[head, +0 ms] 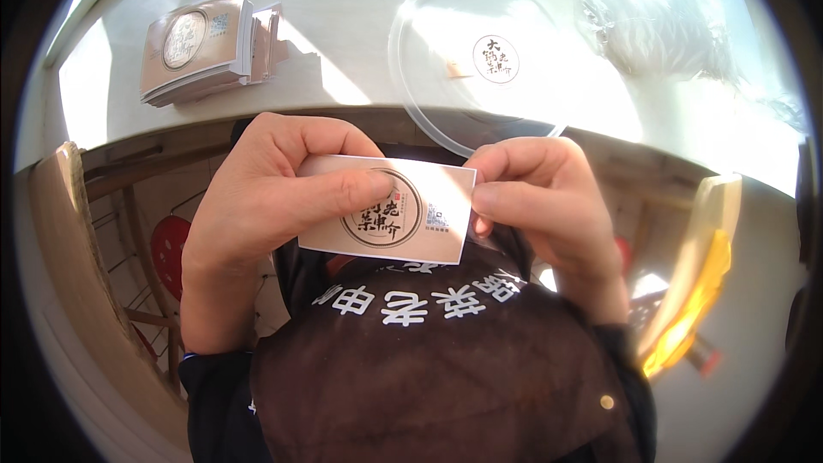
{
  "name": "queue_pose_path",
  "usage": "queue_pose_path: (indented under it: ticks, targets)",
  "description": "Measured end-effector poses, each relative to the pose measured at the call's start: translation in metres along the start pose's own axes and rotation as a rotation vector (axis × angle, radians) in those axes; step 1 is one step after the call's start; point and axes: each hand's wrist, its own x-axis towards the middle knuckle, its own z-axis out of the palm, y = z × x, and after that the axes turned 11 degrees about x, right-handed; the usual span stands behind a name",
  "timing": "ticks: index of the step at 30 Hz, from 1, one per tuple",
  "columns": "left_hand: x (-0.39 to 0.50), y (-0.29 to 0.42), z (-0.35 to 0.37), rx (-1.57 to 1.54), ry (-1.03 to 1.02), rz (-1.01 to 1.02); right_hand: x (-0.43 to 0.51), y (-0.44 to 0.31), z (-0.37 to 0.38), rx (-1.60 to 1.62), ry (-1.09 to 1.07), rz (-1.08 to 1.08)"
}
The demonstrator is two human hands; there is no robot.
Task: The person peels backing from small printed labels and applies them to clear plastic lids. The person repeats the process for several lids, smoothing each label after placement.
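Note:
In front of my apron, a tan printed card (411, 238) with a round emblem and a printed code is held between both hands. My left hand (251, 199) grips its left side, the thumb lying flat over part of the emblem. At the card's right edge, near the upper corner, the thumb and forefinger of my right hand (546, 199) pinch together. Beyond my right hand, a round transparent plastic lid (443, 99) rests on the table and juts over its near edge. A round printed sticker (496, 58) shows on the lid.
A thick stack of similar cards (154, 74) lies on the white table (334, 6) at left, with more cards (263, 48) behind it. At the far right lies a transparent plastic bag (656, 26). Yellow material (697, 305) hangs by a wooden chair back at right.

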Motion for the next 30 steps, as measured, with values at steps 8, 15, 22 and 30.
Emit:
queue_pose_path:
  ticks: [8,15,22,30]
  targets:
    - [0.007,-0.003,0.008,0.070,-0.010,0.032,-0.005,0.004,-0.008,0.032,0.009,-0.021]
    - [-0.008,-0.013,0.023,0.754,0.673,0.675,-0.006,0.014,-0.014,0.119,-0.006,-0.008]
    - [-0.010,-0.007,0.030,0.679,0.400,0.537,-0.003,0.019,-0.008,0.103,-0.015,-0.020]
    - [-0.007,-0.012,0.023,0.135,0.170,0.177,-0.001,0.022,-0.010,0.031,-0.064,0.058]
